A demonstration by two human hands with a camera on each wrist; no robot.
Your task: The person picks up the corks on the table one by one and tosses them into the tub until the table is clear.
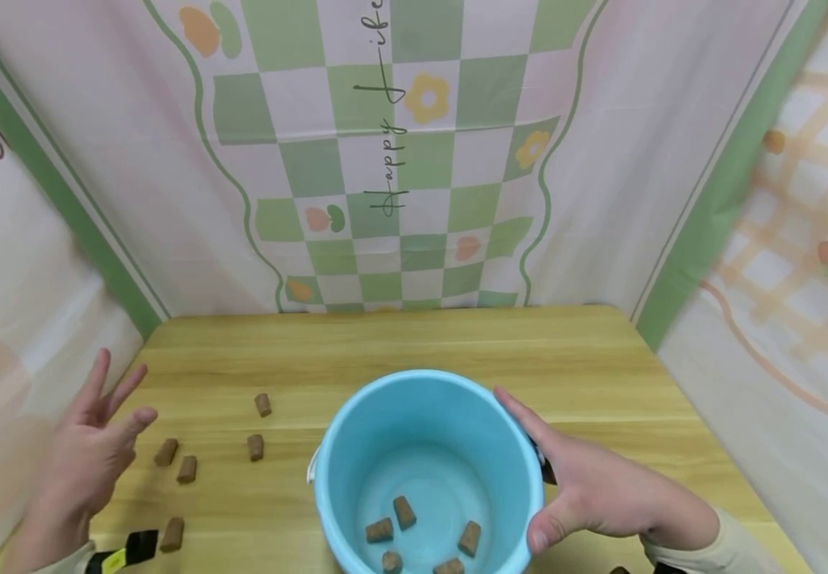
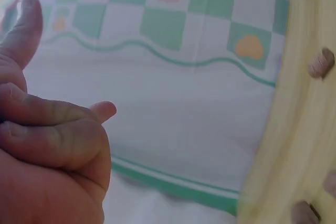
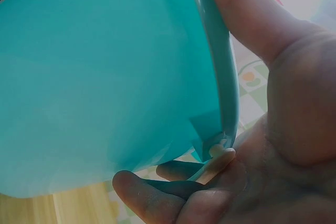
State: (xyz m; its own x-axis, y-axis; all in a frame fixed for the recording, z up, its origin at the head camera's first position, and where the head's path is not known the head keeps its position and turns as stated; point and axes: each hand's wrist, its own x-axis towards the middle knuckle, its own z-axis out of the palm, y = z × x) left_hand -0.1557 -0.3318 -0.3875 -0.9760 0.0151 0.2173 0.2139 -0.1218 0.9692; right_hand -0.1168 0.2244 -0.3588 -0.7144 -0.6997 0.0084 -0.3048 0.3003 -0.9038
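Note:
My left hand [image 1: 87, 450] is raised over the table's left side, holding nothing. Some of its fingers stretch out and apart, while the left wrist view shows two fingers [image 2: 58, 135] bent toward the palm. Several small brown cork stoppers [image 1: 187, 469] lie on the table near it. My right hand [image 1: 593, 486] grips the light blue bucket [image 1: 428, 410] at its right rim, the thumb on the near side. Under the rim in the right wrist view, its fingers curl by the pale handle end [image 3: 218, 163]. Several cork stoppers [image 1: 404, 513] lie on the bucket's bottom.
The wooden table [image 1: 299, 343] reaches a checkered green-and-white cloth [image 1: 400, 159] hanging behind it. Printed cloths also hang at the left and right sides. A white handle mount [image 1: 311, 466] sticks out from the bucket's left side.

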